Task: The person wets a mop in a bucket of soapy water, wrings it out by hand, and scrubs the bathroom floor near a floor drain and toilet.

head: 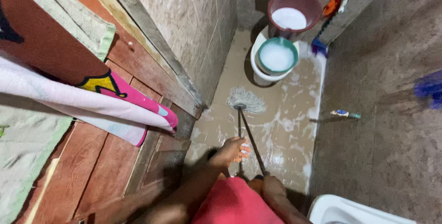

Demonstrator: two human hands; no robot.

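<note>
1. The mop (246,113) stood on the wet, soapy floor (285,132) of a narrow bathroom, its grey string head (245,99) spread flat on the floor ahead of the person and short of the white toilet bowl (258,65).
2. Its dark handle (252,139) ran as one long line from the head back and slightly rightward toward the person's body, so the long axis pointed away from the person, toward the toilet.
3. The right hand (271,187) was at the near end of the handle, low in the view beside the red garment (235,203); it seemed closed around the handle, though blur and the garment hid the fingers, so their state could not be told for sure.
4. The left hand (232,151) was farther up, just to the left of the handle, its fingers (243,150) loosely spread and reaching toward the handle; whether they touched it could not be told.
5. Thus the mop head lay ahead of both hands, the left hand being the nearer to it.
6. A teal basin (277,56) of suds sat in the toilet bowl, with a maroon bucket (294,7) behind it.
7. A wooden door (115,127) hung with towels (69,95) stood on the left.
</note>
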